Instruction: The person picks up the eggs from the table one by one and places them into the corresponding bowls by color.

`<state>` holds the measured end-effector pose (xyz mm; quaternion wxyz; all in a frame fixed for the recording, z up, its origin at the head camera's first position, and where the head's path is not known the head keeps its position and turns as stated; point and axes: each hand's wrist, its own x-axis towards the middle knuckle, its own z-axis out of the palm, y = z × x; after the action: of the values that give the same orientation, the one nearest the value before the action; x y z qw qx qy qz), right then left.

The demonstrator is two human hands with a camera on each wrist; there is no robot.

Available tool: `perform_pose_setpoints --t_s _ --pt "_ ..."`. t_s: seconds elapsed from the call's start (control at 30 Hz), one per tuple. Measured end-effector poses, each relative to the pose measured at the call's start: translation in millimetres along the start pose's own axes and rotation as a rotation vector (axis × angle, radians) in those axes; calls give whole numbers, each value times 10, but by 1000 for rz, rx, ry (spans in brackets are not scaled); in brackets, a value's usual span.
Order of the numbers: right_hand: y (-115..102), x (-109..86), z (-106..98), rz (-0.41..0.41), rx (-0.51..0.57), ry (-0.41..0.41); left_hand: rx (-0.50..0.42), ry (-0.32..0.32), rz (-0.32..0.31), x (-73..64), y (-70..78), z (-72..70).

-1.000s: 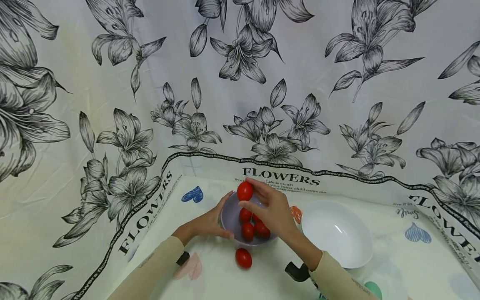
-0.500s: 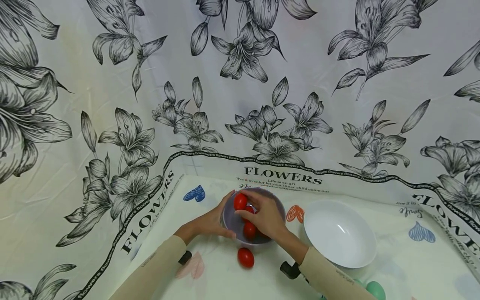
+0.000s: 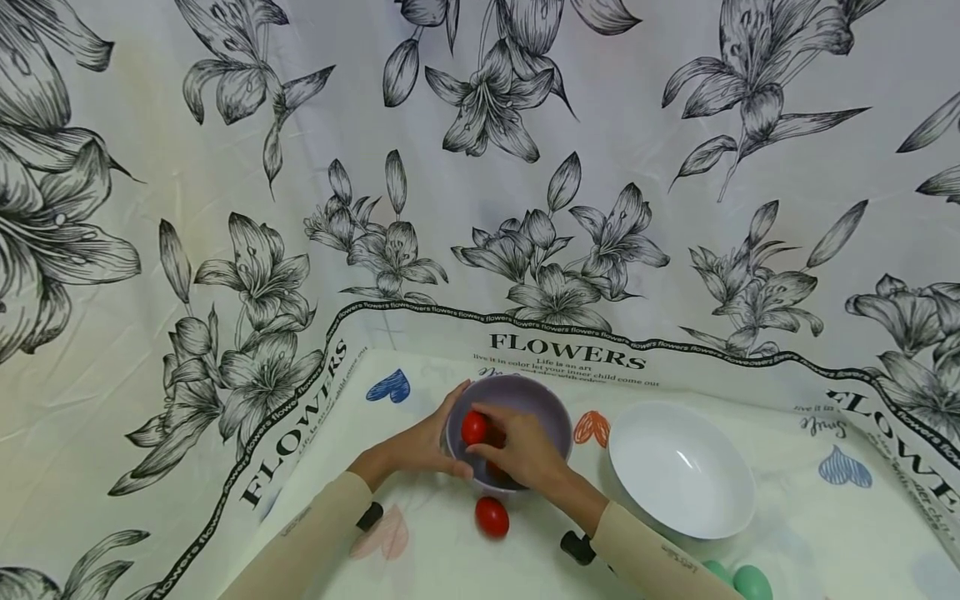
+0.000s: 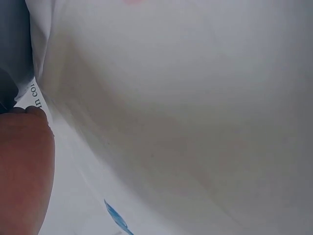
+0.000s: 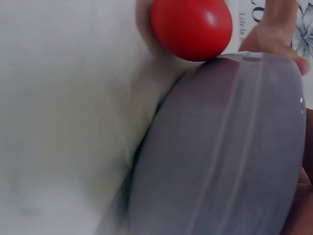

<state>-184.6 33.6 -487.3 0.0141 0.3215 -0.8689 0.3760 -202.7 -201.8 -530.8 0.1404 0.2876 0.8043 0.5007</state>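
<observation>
A purple bowl [image 3: 551, 408] stands on the covered table with red eggs inside, partly hidden by my right hand. My left hand [image 3: 420, 442] holds the bowl's left side, thumb at the near rim and fingers spread along the far left rim. Inside the bowl, my right hand [image 3: 525, 450] pinches a red egg [image 3: 474, 428] between thumb and fingers. Another red egg [image 3: 492, 517] lies on the cloth just in front of the bowl. The right wrist view shows the bowl's outer wall [image 5: 210, 147] close up, with that loose red egg [image 5: 193, 27] beside it.
To the right of the purple bowl stands a white bowl [image 3: 678, 475] with nothing in it. Green eggs [image 3: 752, 582] lie at the lower right, near my right sleeve. A flower-printed cloth [image 3: 480, 208] hangs behind the table.
My right hand has lowered the red egg from above the far rim down into the purple bowl. My left hand keeps its hold on the bowl.
</observation>
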Motion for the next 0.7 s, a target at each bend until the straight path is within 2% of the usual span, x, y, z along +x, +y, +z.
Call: perform_pose_setpoints --t_s 0.13,0.37,0.53,0.7 --pt "-14 6 20 6 -60 -25 2 -1 -9 3 5 2" --pt "25 -25 58 -10 -158 -127 20 -2 -25 8 -12 27" --pt "38 -25 68 -41 -192 -164 26 3 -27 3 19 13" --pt "9 -10 56 -31 -230 -192 37 7 -34 -9 22 2"
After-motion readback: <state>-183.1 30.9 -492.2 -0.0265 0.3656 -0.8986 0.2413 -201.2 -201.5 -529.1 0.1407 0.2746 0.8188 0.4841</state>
